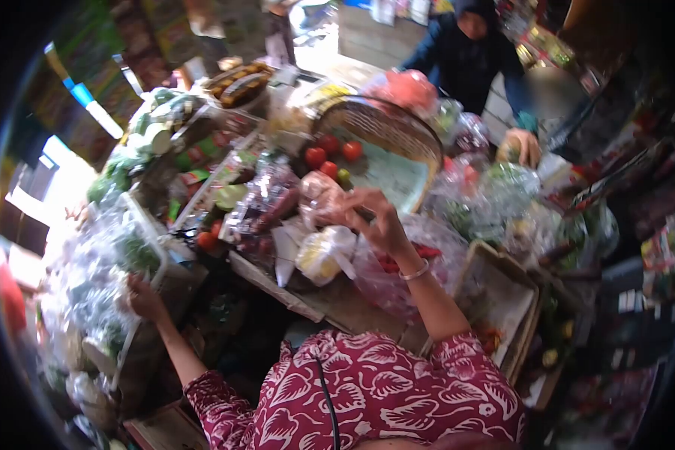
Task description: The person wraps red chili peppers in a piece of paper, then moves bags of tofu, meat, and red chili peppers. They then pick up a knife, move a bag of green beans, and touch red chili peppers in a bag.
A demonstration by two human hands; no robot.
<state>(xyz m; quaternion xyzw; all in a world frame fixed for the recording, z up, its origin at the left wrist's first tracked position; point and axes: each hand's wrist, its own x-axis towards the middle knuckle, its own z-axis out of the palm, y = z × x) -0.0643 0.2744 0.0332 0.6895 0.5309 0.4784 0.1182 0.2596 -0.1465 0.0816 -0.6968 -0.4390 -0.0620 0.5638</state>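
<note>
My right hand (380,225) is over the middle of the stall, its fingers bent in a pinch at the edge of a pinkish plastic bag (321,198). Just below that bag lies a knotted clear bag with something pale yellow (324,255). Under my right wrist sits a large clear bag of red chillies (409,259). My left hand (145,298) is low on the left, against a heap of clear plastic bags (90,262) in a white crate (146,225). Its fingertips are blurred among the plastic, so I cannot tell what they hold.
Several tomatoes (316,157) lie in a wicker basket (431,139) beyond my right hand. Bagged vegetables (495,199) are piled to the right, beside a shallow box (502,300). Across the stall a person in dark clothes (472,64) reaches a hand (523,145) toward the bags.
</note>
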